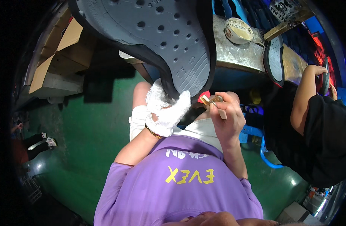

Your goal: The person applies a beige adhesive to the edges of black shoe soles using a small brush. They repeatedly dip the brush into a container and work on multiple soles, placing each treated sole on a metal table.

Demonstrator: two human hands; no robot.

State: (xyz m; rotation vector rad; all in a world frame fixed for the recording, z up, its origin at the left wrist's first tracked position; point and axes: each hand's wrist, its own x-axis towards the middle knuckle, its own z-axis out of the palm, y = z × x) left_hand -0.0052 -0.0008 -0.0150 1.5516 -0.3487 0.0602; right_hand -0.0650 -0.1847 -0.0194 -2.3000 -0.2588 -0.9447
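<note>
Purple printed shirt (pixel 180 184) nearest; above it the left hand (pixel 166 109), in a white cotton glove, closed on the edge of a large grey perforated shoe sole (pixel 161 34); the right hand (pixel 225 116) pinches a small brush (pixel 212 101) at that edge, apparently mid-coating. Green floor (pixel 94 132) open leftward; the metal counter (pixel 237 52) and a co-worker's arm (pixel 304 98) crowd the right.

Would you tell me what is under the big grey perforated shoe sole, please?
Under the grey perforated shoe sole, the white-gloved left hand grips its lower tip; the bare right hand holds a small brush beside it. The sole's other face is hidden.
</note>
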